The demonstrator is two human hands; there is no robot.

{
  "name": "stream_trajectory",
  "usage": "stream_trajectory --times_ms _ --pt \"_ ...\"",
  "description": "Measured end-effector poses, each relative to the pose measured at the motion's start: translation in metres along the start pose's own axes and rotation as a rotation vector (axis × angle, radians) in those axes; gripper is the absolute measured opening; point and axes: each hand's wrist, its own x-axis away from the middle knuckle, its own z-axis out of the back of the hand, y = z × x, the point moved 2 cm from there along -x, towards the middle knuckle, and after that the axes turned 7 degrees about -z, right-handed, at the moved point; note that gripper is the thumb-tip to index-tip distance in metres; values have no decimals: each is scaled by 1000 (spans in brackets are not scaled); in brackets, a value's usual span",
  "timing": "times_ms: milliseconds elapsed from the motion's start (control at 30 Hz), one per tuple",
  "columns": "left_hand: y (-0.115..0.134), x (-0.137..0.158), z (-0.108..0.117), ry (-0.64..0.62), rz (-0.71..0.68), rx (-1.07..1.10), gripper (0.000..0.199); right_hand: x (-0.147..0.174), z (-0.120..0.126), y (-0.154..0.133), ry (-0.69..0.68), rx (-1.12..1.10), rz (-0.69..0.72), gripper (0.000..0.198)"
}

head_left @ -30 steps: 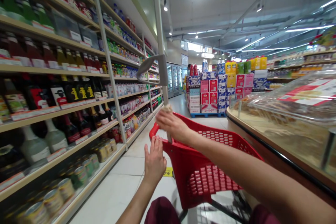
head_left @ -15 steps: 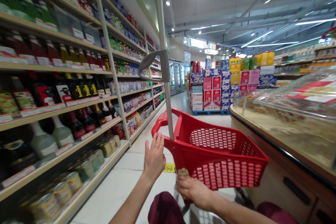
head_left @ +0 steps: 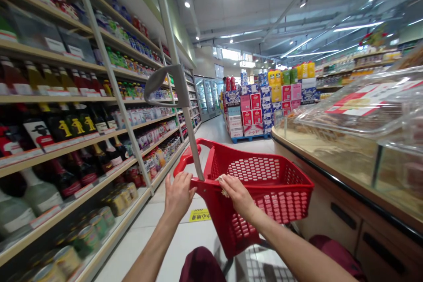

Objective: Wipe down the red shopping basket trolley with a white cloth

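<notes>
A red plastic shopping cart point(head_left: 261, 163) with perforated sides stands in front of me. My left hand point(head_left: 179, 194) has its fingers curled over the cart's red handle point(head_left: 183, 164) at the near corner, thumb apart. In my right hand point(head_left: 237, 194) is a crumpled pale rag point(head_left: 223, 185), pressed on the near top rim beside the pole. The grey pole point(head_left: 168, 26) rises from the rim between my hands and carries a grey hook-shaped grip point(head_left: 168, 86).
Shelves of bottles and cans point(head_left: 76, 141) run along the left. At right stands a display counter point(head_left: 330, 167) with clear plastic packages point(head_left: 363, 101). Stacked cartons point(head_left: 253, 114) stand on a blue pallet ahead. A yellow sign point(head_left: 200, 215) lies on the floor.
My right hand has moved up with the rag from the cart's lower near side to its top rim. My left hand stays at the handle. The view has turned right.
</notes>
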Motion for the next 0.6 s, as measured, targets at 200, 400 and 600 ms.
stream_trajectory --times_ms 200,400,600 --pt "7 -8 4 0 15 -10 24 -14 -1 12 -77 -26 -109 46" --pt "32 -23 3 -27 -2 -8 21 -27 1 8 8 -239 -331 44" --pt "81 -38 -3 12 -37 90 18 -29 28 -7 108 -420 -323 44"
